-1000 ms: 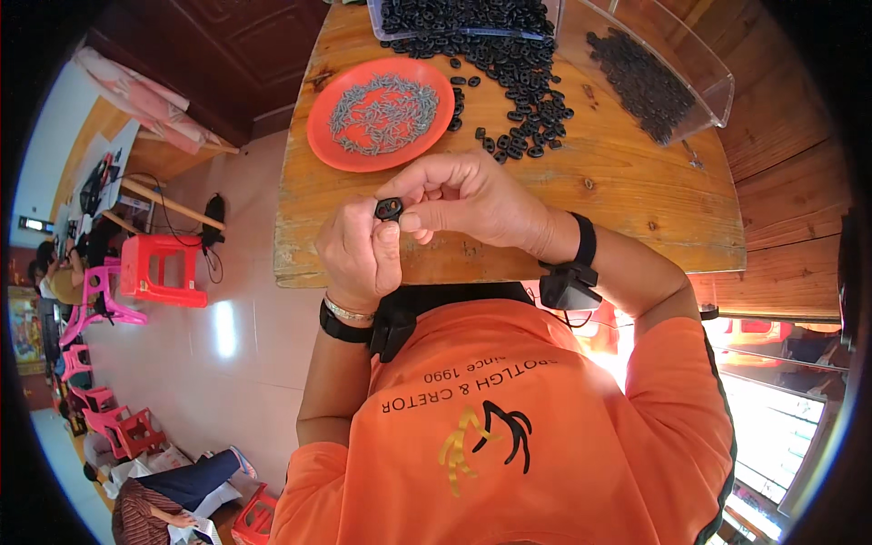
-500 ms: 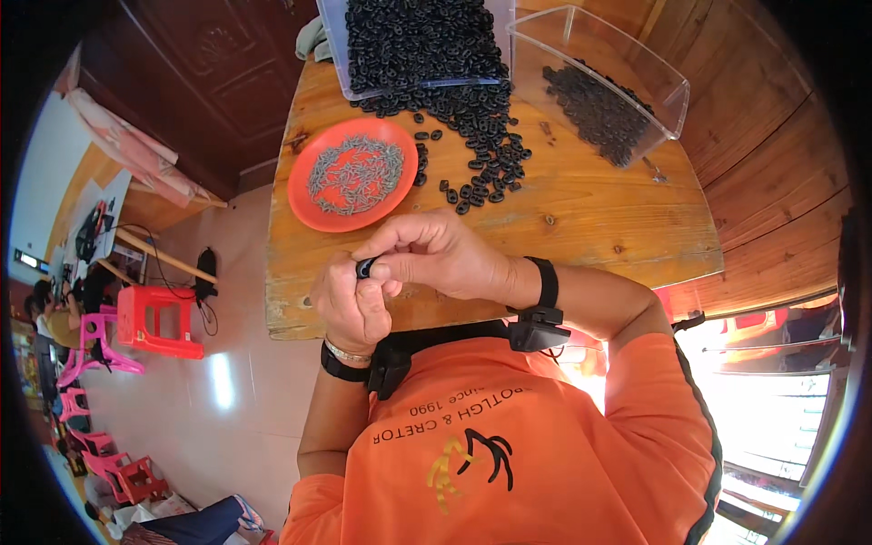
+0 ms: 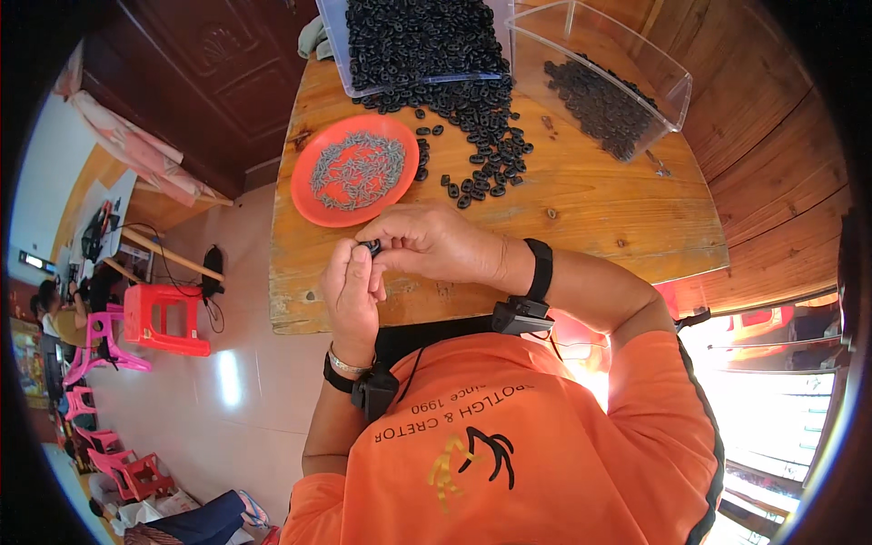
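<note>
Both hands meet over the near edge of a wooden table [image 3: 590, 209]. My left hand [image 3: 352, 292] and my right hand [image 3: 434, 243] pinch one small black ring-shaped part [image 3: 371, 246] between their fingertips. An orange plate [image 3: 311, 202] holding small grey metal pieces lies just beyond the hands. A loose heap of black parts [image 3: 477, 136] spills from a clear tray [image 3: 338, 41] at the far edge. Each wrist wears a black band with a small device.
A second clear bin [image 3: 677, 86] with dark parts stands at the far right of the table. Red and pink plastic stools [image 3: 159, 318] stand on the tiled floor to the left. A dark wooden door [image 3: 227, 82] is behind the table.
The view has shifted, so table and hands sit lower in the picture. Both hands stay together on the small black part, with the fingers working it slightly.
</note>
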The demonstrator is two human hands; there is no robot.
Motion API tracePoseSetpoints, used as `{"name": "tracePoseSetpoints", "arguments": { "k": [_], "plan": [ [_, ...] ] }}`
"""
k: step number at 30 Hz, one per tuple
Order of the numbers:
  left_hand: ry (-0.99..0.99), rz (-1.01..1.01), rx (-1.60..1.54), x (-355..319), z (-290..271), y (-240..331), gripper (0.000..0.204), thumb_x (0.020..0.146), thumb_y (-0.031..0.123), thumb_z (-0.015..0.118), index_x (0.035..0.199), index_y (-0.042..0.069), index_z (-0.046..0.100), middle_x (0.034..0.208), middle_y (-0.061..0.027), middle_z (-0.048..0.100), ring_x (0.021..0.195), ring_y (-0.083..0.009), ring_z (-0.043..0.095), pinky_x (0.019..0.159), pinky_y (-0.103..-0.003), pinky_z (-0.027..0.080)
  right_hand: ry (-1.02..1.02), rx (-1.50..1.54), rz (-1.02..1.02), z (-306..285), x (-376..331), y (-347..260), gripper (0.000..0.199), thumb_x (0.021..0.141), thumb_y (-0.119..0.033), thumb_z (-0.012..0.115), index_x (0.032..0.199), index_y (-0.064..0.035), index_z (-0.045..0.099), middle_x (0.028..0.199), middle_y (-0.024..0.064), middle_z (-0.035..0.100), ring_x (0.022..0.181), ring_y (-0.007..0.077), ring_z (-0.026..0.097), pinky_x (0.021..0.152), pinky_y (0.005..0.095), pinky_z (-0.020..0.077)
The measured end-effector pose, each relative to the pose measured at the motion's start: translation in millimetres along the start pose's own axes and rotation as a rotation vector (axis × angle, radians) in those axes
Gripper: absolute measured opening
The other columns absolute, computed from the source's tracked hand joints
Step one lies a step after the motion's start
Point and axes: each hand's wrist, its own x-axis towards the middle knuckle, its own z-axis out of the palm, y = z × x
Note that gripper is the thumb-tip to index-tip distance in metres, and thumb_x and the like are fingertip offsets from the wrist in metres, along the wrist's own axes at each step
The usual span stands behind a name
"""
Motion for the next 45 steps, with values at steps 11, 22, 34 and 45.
{"name": "tracePoseSetpoints", "arguments": {
  "k": [11, 22, 34, 45],
  "plan": [
    [0.059, -0.122, 0.098, -4, -4, -13, 0.026, 0.094, 0.022, 0.045, 0.076, 0.005, 0.051, 0.059, 0.0016, 0.047, 0.049, -0.0055, 0.043, 0.045, -0.018, 0.033, -0.023, -0.587, -0.3, 12, -6, 13, 0.018, 0.075, -0.012, 0.058, 0.088, -0.0017, 0.056, 0.082, 0.0107, 0.058, 0.076, 0.0274, 0.059, 0.069, 0.0365, 0.0501],
    [0.033, -0.152, -0.017, -7, -7, -21, 0.026, 0.095, 0.022, 0.044, 0.079, 0.004, 0.054, 0.06, 0.0002, 0.049, 0.049, -0.0068, 0.045, 0.045, -0.018, 0.036, -0.097, -0.575, -0.248, 11, -7, 14, 0.014, 0.076, -0.014, 0.056, 0.081, -0.0012, 0.058, 0.079, 0.0122, 0.06, 0.076, 0.0286, 0.062, 0.066, 0.0376, 0.0511],
    [0.001, -0.115, 0.06, -6, -8, -20, 0.022, 0.094, 0.018, 0.046, 0.084, 0.002, 0.058, 0.062, 0.0006, 0.048, 0.051, -0.0062, 0.045, 0.048, -0.019, 0.037, 0.778, -0.972, -0.071, -172, 28, -20, 0.017, 0.083, -0.017, 0.065, 0.096, -0.0074, 0.069, 0.075, 0.0054, 0.067, 0.061, 0.0115, 0.061, 0.054, 0.0265, 0.0493],
    [-0.026, -0.08, 0.069, -5, -11, -23, 0.019, 0.092, 0.015, 0.048, 0.082, 0.002, 0.057, 0.06, 0.0023, 0.046, 0.053, -0.0047, 0.042, 0.048, -0.02, 0.035, 0.537, -0.917, 0.121, -203, 8, 13, 0.021, 0.082, -0.02, 0.065, 0.099, -0.0081, 0.069, 0.084, 0.0101, 0.068, 0.075, 0.0187, 0.065, 0.066, 0.0332, 0.0512]
  ]
}}
